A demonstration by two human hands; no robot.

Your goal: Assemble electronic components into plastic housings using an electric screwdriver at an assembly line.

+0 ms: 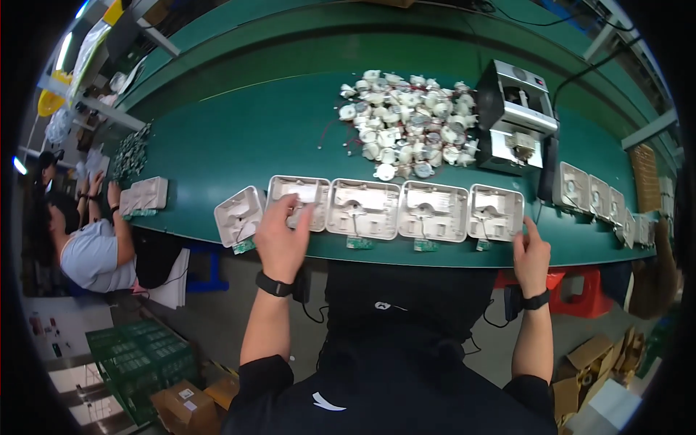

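Several open white plastic housings stand side by side along the near edge of the green table, small green circuit boards hanging from wires at their front. My left hand (281, 239) reaches over the second housing from the left (313, 187), its thumb and fingers apart and partly covering it; whether it touches is unclear. At the right end of the row, my right hand (532, 254) has its fingers stretched out beside the right edge of the last housing (496, 212). Between the hands stand two housings (362, 209), (433, 211), and a tilted one (240, 216) lies farthest left.
Behind the row lies a heap of white round parts with wires (409, 119). A silver and black machine (516, 119) stands right of it. More housings (573, 187) line the right side. At left, another person (98, 243) sits by housings (145, 194) and a pile of small green parts (131, 154).
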